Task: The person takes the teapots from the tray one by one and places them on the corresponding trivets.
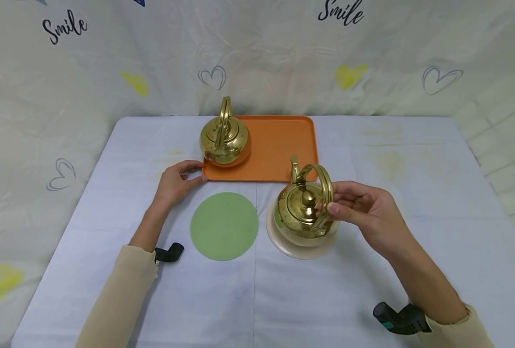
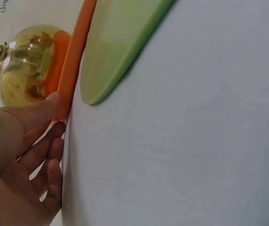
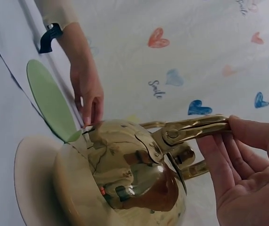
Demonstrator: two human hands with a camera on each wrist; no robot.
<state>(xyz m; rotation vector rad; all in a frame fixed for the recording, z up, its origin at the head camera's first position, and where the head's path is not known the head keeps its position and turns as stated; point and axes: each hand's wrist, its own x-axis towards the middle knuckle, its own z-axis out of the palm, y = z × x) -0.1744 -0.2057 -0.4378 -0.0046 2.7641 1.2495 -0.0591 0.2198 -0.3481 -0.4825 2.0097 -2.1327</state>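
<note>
My right hand (image 1: 372,212) pinches the tall arched handle of a shiny brass teapot (image 1: 301,205) between thumb and fingers. This teapot is close over a cream round mat (image 1: 298,252), its spout pointing toward the back. At the front left corner of an orange tray (image 1: 279,145), my left hand (image 1: 172,186) grips the rim, thumb on the front edge and fingers along the side, as the left wrist view shows. A second brass teapot (image 1: 224,137) stands on the left part of that tray, with its handle upright.
A flat green round mat (image 1: 224,226) lies on the white tablecloth (image 1: 205,299), between the forearms and left of the cream mat. Behind the tray, a printed backdrop (image 1: 274,63) with hearts and lettering meets the table's far edge.
</note>
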